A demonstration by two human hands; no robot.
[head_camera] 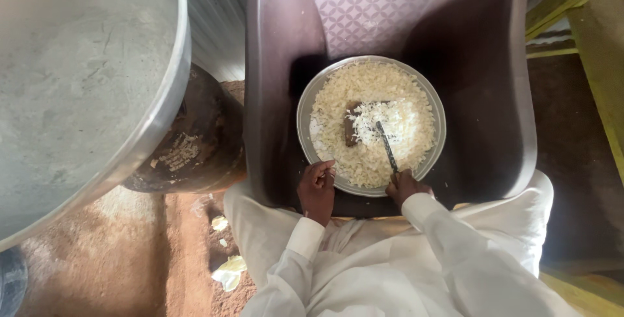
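Gripping the near rim of the round metal plate [311, 105], the left hand [316, 190] is curled shut; any slip could tip shredded white cabbage [403, 128] into the dark tub [273, 63]. The right hand [404, 185], closed on a knife [387, 148], risks scattering the heaped, pale, fine shreds.

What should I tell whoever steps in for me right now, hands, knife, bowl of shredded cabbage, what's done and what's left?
Left hand: grips the near rim of the metal bowl, holding nothing else.
Right hand: closed on the handle of the knife, blade pointing into the bowl.
The bowl sits on the seat of a dark plastic chair, in front of the person's lap.
Done: the bowl is nearly full of shredded cabbage, heaped over a small brown board.
Left: no whole piece shows in the bowl; a few leaf scraps lie on the dirt floor.
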